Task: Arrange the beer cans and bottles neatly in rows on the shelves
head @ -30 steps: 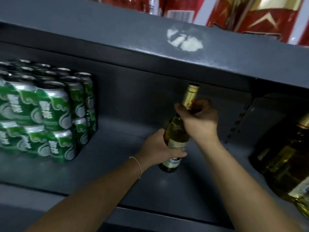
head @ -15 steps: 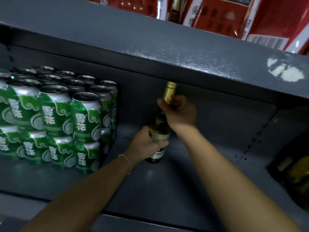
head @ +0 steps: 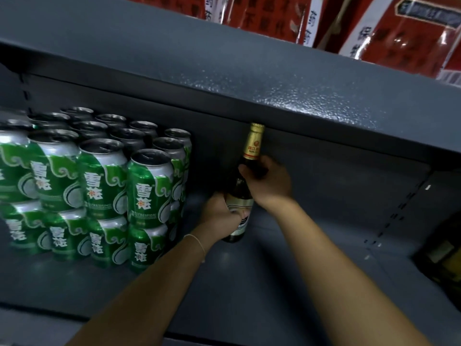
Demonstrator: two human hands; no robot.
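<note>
Grey shelf (head: 287, 283), both hands' grip on bottle (head: 253, 146), label partly hidden

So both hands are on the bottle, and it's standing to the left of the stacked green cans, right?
Not quite. The head view shows the bottle to the right of the green cans, not the left. Both the left hand and right hand do hold it.

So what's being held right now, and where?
The bottle: right hand grips its neck, left hand grips its lower body at the label.
</note>
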